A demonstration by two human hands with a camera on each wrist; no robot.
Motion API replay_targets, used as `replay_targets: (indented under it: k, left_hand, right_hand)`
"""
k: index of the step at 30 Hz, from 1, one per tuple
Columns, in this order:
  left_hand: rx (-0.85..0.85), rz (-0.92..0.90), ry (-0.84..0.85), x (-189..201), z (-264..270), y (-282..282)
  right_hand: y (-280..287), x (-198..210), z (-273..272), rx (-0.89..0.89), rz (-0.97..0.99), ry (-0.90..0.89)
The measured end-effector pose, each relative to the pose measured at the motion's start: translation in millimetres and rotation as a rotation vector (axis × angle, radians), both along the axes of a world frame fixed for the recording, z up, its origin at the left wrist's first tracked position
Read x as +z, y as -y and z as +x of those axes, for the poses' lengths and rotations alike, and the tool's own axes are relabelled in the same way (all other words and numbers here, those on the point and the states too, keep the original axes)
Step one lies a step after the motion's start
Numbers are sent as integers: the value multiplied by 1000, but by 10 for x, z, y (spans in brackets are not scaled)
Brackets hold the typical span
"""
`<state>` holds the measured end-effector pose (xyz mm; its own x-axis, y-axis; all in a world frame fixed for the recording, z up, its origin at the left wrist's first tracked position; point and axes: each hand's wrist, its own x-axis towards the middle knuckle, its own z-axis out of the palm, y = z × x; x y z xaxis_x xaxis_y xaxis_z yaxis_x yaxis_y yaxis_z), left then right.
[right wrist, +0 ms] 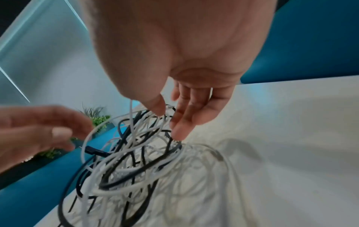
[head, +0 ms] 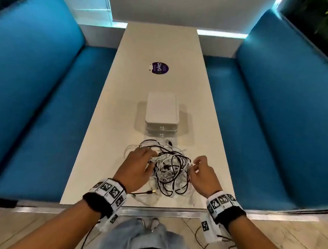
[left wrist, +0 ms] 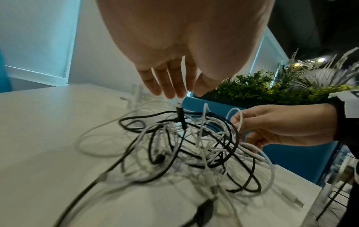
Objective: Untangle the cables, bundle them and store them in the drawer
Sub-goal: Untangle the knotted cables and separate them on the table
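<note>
A tangle of black and white cables (head: 169, 168) lies on the white table (head: 106, 133) near its front edge, between my two hands. My left hand (head: 150, 161) is at the tangle's left side; in the left wrist view this left hand (left wrist: 186, 93) pinches a white cable (left wrist: 179, 102) between thumb and fingers. My right hand (head: 193, 166) is at the tangle's right side, thumb and fingers pinching a white cable loop (right wrist: 131, 113). A white drawer unit (head: 162, 110) stands just beyond the cables, both drawers closed.
A black cable end with a gold plug (head: 152, 191) lies near the table's front edge. A purple round sticker (head: 159, 68) is farther back. Blue benches (head: 47, 109) flank the table on both sides. Plants (left wrist: 272, 86) stand behind the right bench.
</note>
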<state>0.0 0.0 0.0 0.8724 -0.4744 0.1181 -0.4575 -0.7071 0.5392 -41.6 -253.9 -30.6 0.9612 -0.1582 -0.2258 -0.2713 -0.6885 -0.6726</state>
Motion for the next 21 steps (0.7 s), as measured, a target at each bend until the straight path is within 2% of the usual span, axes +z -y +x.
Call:
replay_targets:
  k: [6, 11, 14, 18, 21]
  left_hand:
    - [-148, 25, 149, 87, 309, 633]
    - [-208, 84, -1, -130, 415, 1018]
    - [-148, 177, -73, -305, 438, 1021]
    - [-191, 408, 90, -408, 548, 809]
    - [-172, 513, 124, -444, 647, 629]
  right_hand:
    - [-50, -31, 195, 24, -106, -14]
    - [-98, 34, 409, 159, -240, -26]
    - [-11, -2, 484, 186, -324, -66]
    - [154, -2, 573, 219, -358, -81]
    - [341, 26, 651, 190, -273, -133]
